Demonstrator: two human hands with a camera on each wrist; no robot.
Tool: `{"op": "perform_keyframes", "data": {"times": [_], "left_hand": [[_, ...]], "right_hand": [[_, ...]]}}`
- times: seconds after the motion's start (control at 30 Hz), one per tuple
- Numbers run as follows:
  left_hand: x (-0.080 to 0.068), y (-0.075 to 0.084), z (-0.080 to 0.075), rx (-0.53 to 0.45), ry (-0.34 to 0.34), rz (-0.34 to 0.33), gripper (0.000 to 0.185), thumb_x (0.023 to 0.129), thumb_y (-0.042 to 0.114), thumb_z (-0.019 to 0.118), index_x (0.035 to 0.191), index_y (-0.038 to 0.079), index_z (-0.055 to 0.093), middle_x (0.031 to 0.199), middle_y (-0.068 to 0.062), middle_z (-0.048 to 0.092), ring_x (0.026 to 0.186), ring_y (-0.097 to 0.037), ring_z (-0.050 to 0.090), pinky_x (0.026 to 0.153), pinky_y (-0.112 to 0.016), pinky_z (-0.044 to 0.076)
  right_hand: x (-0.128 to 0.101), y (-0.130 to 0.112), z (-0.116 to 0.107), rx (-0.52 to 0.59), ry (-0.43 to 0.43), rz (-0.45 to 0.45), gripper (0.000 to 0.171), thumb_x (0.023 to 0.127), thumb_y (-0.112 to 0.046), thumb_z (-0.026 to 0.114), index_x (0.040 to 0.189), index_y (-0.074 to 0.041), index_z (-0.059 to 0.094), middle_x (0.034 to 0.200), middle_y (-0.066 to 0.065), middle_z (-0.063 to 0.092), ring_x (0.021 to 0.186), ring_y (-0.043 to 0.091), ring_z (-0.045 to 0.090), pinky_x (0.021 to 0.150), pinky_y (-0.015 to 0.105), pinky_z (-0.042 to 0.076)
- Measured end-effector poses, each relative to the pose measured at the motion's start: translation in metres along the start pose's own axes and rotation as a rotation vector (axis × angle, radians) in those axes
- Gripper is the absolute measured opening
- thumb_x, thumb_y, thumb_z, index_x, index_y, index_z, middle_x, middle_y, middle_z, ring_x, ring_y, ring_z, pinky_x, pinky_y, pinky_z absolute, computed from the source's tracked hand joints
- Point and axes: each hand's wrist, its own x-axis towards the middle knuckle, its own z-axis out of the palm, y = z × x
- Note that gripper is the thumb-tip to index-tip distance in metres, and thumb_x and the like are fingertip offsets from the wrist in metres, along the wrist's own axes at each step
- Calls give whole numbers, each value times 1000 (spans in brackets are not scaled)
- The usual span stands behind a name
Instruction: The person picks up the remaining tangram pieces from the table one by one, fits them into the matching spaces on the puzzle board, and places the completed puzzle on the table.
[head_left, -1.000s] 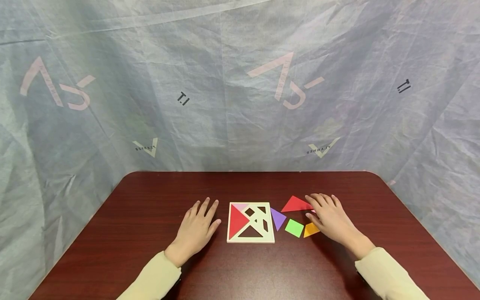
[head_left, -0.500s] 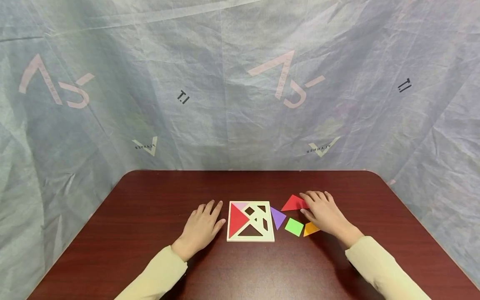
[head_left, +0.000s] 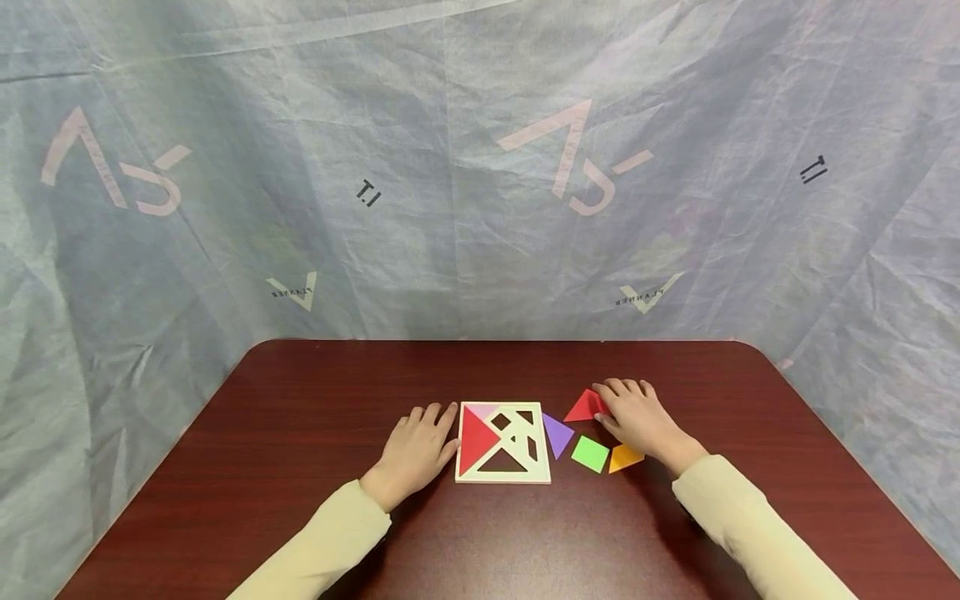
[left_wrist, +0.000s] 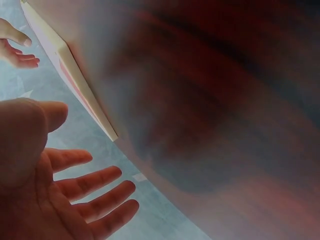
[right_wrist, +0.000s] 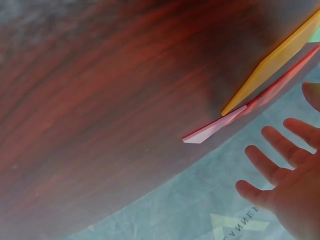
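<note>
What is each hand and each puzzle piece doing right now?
left hand: flat on table, fingers touching frame's left edge.
right hand: fingers resting on loose red triangle.
puzzle frame: partly filled.
loose red triangle: outside frame.
purple triangle: outside frame.
green square: outside frame.
orange piece: outside frame.

Red triangle [head_left: 583,407] partly covered by right hand [head_left: 636,417], orange piece [head_left: 623,457] part-hidden under the same wrist, pink sliver [right_wrist: 212,130] seen edge-on, shape unclear, desk [left_wrist: 225,100] surface blurred in both wrist views, puzzle frame [left_wrist: 65,65] cut off at left wrist picture's edge.
</note>
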Motion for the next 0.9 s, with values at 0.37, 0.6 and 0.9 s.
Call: {"op": "perform_keyframes", "data": {"times": [0.37, 0.6, 0.9], "left_hand": [[8, 5, 5, 36, -16, 38, 54, 88, 39, 56, 130, 6, 49, 113, -14, 58, 97, -30, 56, 76, -41, 49], [12, 8, 7, 42, -21, 48, 50, 89, 37, 55, 127, 5, 52, 111, -15, 58, 95, -30, 57, 75, -40, 49], [16, 9, 17, 67, 19, 78, 45, 90, 35, 53, 124, 5, 52, 110, -13, 57, 93, -28, 56, 72, -38, 48]], "right_hand": [[9, -2, 2, 55, -124, 16, 47, 84, -24, 65, 125, -3, 52, 121, 16, 52, 110, 39, 46, 93, 60, 32], [13, -2, 6, 80, -156, 13, 47, 84, -22, 64, 126, -3, 51, 125, 17, 51, 112, 38, 46, 94, 60, 31], [17, -2, 8, 106, -219, 23, 48, 87, -20, 60, 130, -3, 48, 133, 19, 46, 118, 40, 43, 95, 63, 28]]}}
